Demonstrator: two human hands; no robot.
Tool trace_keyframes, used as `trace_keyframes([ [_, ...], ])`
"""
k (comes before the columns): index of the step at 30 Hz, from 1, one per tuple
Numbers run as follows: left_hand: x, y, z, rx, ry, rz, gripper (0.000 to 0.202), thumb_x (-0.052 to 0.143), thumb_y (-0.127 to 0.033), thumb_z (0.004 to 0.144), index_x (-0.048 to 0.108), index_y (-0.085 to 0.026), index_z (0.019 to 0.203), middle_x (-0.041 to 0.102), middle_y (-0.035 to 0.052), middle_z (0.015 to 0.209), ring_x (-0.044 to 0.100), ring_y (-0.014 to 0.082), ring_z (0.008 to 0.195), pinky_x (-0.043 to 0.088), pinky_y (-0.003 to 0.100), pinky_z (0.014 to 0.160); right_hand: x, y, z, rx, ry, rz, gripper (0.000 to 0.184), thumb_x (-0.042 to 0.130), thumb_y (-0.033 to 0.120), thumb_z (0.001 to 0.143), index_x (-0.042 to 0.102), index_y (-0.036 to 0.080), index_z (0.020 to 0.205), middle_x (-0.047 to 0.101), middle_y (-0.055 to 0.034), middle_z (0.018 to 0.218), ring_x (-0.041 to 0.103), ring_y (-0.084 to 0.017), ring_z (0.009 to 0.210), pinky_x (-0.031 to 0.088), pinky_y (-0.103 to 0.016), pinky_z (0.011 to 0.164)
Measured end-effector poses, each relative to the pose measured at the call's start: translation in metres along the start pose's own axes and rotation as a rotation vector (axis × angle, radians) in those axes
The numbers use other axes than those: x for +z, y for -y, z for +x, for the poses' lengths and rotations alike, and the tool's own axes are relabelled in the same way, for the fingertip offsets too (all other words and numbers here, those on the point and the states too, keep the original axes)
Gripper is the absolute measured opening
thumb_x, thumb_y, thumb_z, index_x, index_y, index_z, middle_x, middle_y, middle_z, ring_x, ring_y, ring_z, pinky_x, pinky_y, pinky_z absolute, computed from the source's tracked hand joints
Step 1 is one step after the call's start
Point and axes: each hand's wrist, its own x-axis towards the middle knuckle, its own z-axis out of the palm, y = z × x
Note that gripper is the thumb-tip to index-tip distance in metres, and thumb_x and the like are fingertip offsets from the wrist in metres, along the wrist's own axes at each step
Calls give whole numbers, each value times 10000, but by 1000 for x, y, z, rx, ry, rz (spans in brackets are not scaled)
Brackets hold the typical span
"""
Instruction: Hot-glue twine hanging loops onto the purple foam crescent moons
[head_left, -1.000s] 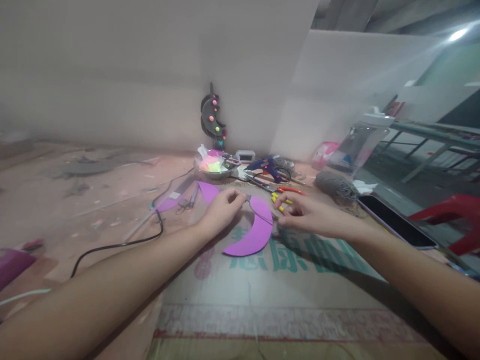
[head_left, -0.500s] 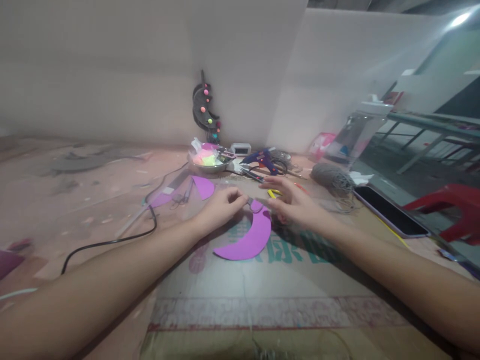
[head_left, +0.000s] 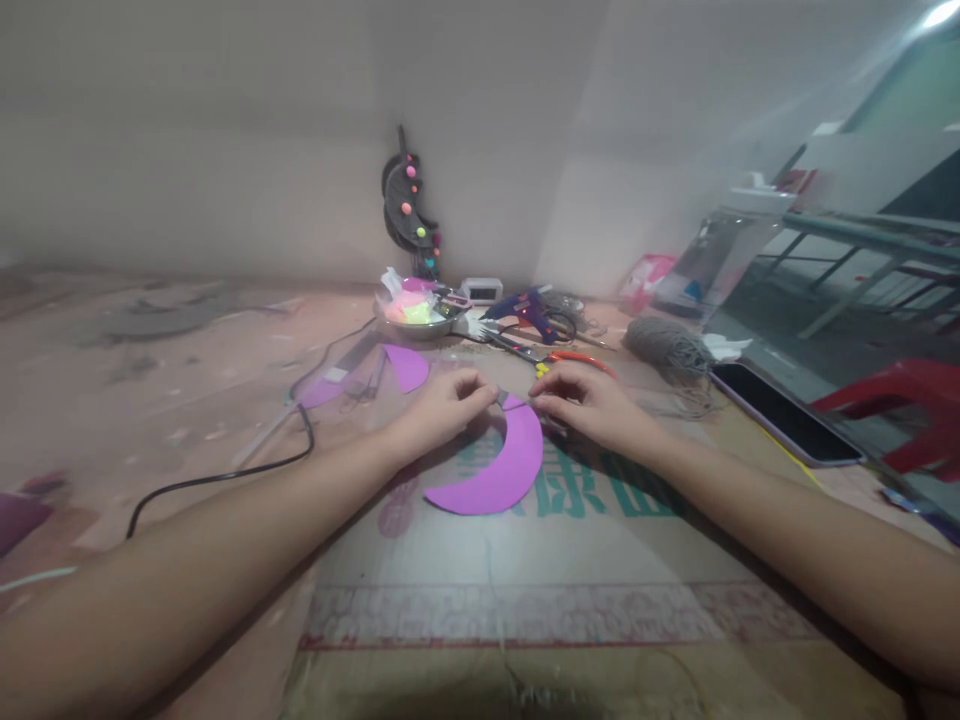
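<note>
A purple crescent cutout (head_left: 517,465) lies in front of me, its upper tip between my two hands. Thin grey yarn (head_left: 514,403) crosses that tip. My left hand (head_left: 450,405) is closed in a pinch at the tip's left side, on the grey yarn by the look of it. On the other side my right hand (head_left: 592,405) pinches the yarn between thumb and forefinger. The fingertips are small and partly blurred. Just beyond my right hand lie orange-handled scissors (head_left: 574,357) and a small yellow thing (head_left: 541,370).
Behind stand a bowl of colourful pompoms (head_left: 416,325), a blue glue gun (head_left: 531,312) and a dark crescent decoration (head_left: 409,205). Grey yarn ball (head_left: 664,345) and phone (head_left: 784,415) lie right. Purple scraps (head_left: 407,368) and a black cable (head_left: 225,480) lie left.
My right hand's fingers have gone from spread to pinched together on the yarn by the crescent's tip. My left hand keeps its pinch. The scissors' handle is now uncovered.
</note>
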Motion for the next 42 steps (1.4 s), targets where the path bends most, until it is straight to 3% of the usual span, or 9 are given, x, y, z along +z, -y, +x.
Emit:
trace_keyframes([
  [5,1,0,1,1,4,-1,302,507,-436,871,510,-177,715,618,-6,606,537,111,530,390,209,501,-1,5,-3,-102,-17,-87,118,602,280,843,667,185,820,592,-24,780,554,-148,728,437,-289,675],
  [10,0,-1,-1,22,41,64,301,499,-431,871,561,-169,735,633,5,632,552,123,566,407,224,538,1,10,-4,-178,-137,-104,138,590,282,864,663,177,811,586,-26,771,550,-145,724,428,-291,685],
  [20,0,-4,-2,91,99,124,310,494,-419,869,589,-156,736,615,10,670,554,127,617,421,235,582,8,3,-1,-88,-120,-105,140,587,294,857,658,185,805,601,-34,754,543,-161,716,426,-302,653],
  [42,-1,-11,-5,132,231,133,316,482,-410,875,591,-156,721,580,2,666,518,120,630,406,229,595,11,9,-2,-122,-129,-102,109,598,255,847,641,183,777,589,-24,742,527,-143,696,408,-277,633],
])
